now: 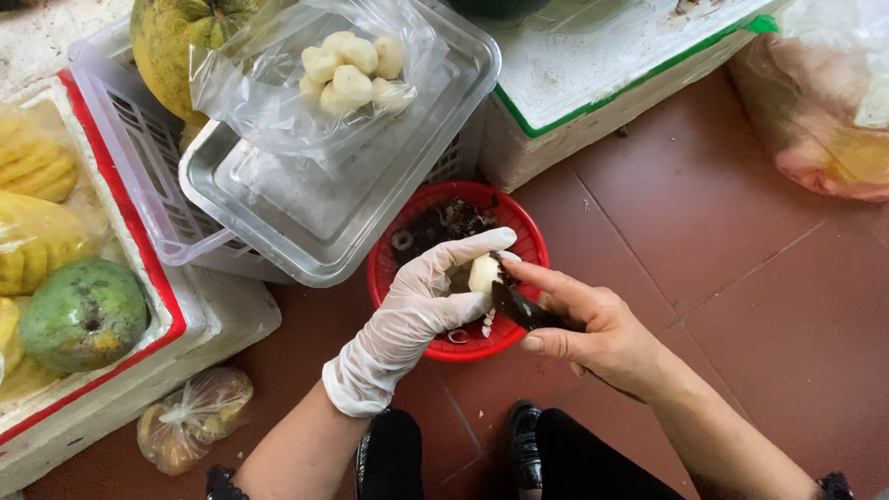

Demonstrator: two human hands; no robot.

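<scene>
White, peeled and round, one bulb (pixel 483 273) sits over the red basket (pixel 394 278), gripped by the gloved left hand (pixel 421 301). Right hand (pixel 593 329) clasps one dark knife (pixel 520 307). About six more peeled bulbs (pixel 350 67) fill one bag (pixel 259 93).

Metal tray (pixel 315 218) rests tilted on a white slatted crate (pixel 139 176); a clear bag (pixel 269 93) of peeled white pieces (pixel 350 69) lies in the tray, with a large yellow-green fruit (pixel 167 46) behind it. Left, a red-edged foam box (pixel 199 319) holds a green mango (pixel 83 313) and bagged yellow slices (pixel 32 162); a small knotted bag (pixel 193 417) sits on the red tile floor (pixel 741 278) beside it. Upper right: green-edged foam box (pixel 602 83) and a pink-tinted plastic bag (pixel 824 102).
</scene>
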